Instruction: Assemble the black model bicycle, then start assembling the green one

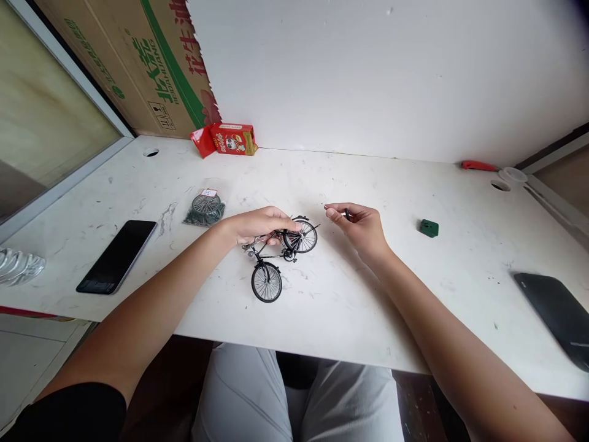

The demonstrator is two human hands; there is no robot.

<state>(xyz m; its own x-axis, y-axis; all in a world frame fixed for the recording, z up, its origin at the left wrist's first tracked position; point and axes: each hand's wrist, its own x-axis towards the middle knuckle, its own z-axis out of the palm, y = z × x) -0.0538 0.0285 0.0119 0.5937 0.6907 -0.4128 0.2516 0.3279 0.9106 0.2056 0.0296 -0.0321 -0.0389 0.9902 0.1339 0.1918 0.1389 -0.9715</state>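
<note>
My left hand [264,226] is closed around the rear part of a black model bicycle [260,258], its thumb pressed on the rear wheel near the hub. The bike is tilted, with its front wheel [266,282] pointing down toward the table's front edge. To the right, apart from the bike, my right hand [361,227] is closed in a pinch. A short black piece [347,214] shows between its fingers, and a thin tip pokes out at the fingertips; its kind is too small to tell. A clear bag [205,209] with a spoked wheel and dark parts lies beyond my left wrist.
On the white table [322,319] are a phone [117,256], a clear plastic item [21,265], a green block [429,228] and a black flat case [554,313]. A red carton [234,139], a red-handled tool [478,166] and a cardboard box [151,67] stand along the back.
</note>
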